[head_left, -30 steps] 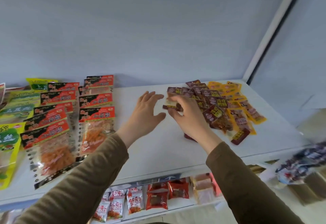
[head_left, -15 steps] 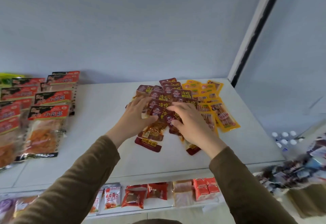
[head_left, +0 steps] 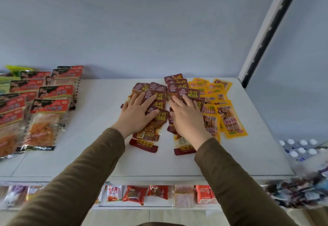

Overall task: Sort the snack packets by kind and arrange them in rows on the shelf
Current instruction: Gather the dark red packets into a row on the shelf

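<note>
Left hand [head_left: 137, 113]: I see it flat, fingers straight, pressing left column of maroon packets [head_left: 156, 99].
Right hand [head_left: 188, 117]: flat, pressing right maroon column.
Packets: mid shelf [head_left: 99, 119], beside yellow packets [head_left: 229, 119].

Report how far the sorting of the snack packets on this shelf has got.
Done: the red-topped packets lie in rows at the left, and the yellow packets are grouped at the right. In hand: the left hand and right hand each press flat on one of two columns of maroon packets. Left: both maroon columns overlap unevenly and need straightening, and the yellow ones lie loosely too.
</note>
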A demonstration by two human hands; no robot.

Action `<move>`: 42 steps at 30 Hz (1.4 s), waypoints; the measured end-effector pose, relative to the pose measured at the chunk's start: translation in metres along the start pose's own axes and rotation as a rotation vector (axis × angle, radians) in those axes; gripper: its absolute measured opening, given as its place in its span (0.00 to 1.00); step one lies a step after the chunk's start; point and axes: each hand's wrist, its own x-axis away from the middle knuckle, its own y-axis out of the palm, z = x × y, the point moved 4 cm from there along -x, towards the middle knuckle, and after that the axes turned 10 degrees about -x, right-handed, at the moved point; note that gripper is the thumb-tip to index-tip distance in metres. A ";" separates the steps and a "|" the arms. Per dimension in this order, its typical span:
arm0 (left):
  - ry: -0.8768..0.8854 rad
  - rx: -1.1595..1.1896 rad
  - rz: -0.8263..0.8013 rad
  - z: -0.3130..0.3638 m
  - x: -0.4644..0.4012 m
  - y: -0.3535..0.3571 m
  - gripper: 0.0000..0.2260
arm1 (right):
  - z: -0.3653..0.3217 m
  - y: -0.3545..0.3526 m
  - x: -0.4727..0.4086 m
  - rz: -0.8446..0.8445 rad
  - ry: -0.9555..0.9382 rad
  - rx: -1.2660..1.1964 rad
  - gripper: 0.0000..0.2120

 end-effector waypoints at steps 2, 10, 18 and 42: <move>-0.041 -0.004 -0.005 -0.002 0.004 0.000 0.31 | 0.004 -0.001 -0.003 0.004 0.015 -0.002 0.23; -0.226 0.377 0.215 -0.038 0.003 -0.025 0.37 | -0.033 -0.031 0.008 0.083 -0.034 -0.181 0.25; -0.437 0.560 0.036 -0.065 -0.037 -0.031 0.46 | -0.075 0.017 -0.015 -0.188 0.083 -0.131 0.35; -0.219 1.510 -0.204 -0.046 -0.029 -0.021 0.23 | -0.079 0.032 -0.040 0.006 -0.028 -0.724 0.49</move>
